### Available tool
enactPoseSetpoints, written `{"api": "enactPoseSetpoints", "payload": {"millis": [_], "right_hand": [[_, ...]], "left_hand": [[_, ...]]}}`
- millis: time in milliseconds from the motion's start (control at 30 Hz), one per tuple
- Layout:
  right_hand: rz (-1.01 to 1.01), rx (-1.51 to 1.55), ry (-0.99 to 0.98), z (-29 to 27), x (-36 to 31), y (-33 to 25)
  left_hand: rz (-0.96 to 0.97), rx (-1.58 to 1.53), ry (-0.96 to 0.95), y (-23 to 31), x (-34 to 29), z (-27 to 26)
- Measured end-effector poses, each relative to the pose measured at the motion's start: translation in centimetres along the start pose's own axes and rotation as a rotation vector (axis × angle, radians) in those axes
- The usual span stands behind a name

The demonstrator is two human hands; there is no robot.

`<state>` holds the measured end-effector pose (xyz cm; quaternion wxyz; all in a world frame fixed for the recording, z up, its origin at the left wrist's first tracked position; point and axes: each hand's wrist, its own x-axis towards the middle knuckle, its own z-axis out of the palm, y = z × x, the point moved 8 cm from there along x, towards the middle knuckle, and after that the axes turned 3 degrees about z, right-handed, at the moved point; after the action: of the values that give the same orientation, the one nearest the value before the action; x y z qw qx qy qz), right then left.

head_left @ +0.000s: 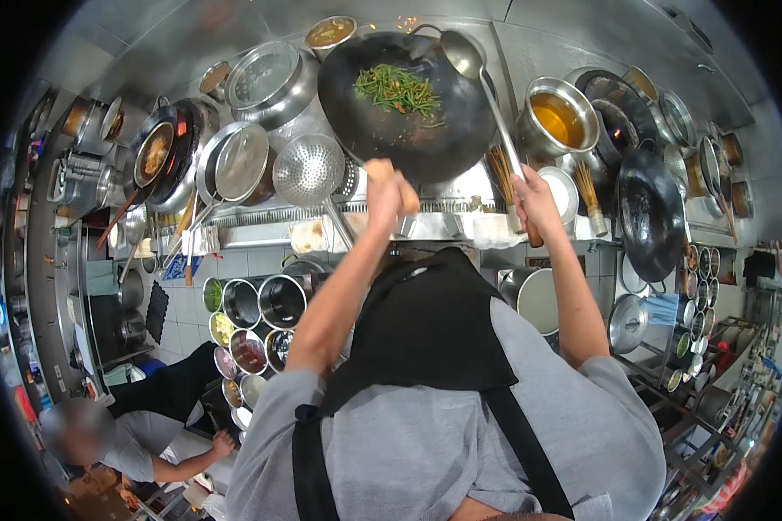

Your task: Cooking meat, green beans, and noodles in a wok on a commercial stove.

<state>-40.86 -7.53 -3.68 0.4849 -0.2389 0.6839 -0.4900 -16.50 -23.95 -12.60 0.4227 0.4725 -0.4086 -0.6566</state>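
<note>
My left hand is closed round the near-side handle of a large black wok. The wok tilts over the stove, with chopped green beans or similar long green vegetables gathered in its upper part. My right hand grips the long handle of a steel ladle. The ladle's bowl hangs at the wok's far right rim, held apart from the greens. A tan piece shows at my left fist; whether it is wood or folded cloth I cannot tell.
Small flames rise behind the wok. A perforated skimmer lies to its left, and a steel pot of amber oil stands to its right. Bamboo brushes stand along the stove edge. A co-worker is at lower left, near several ingredient pots.
</note>
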Motion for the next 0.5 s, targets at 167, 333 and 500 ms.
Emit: {"api": "enactPoseSetpoints", "payload": {"millis": [167,333,500], "right_hand": [[0.293,0.278,-0.289,3.2,1.2,3.8],[0.517,0.875,-0.636,8.4,-1.8,5.3],[0.519,0.842,-0.619,8.8,-3.7,6.1]], "left_hand": [[-0.112,-0.031,0.011,-1.1,-1.6,-1.3],[-0.497,-0.21,-0.139,-0.9,-1.2,-0.8],[-0.612,-0.335,-0.155,-3.9,-3.7,-2.4]]}}
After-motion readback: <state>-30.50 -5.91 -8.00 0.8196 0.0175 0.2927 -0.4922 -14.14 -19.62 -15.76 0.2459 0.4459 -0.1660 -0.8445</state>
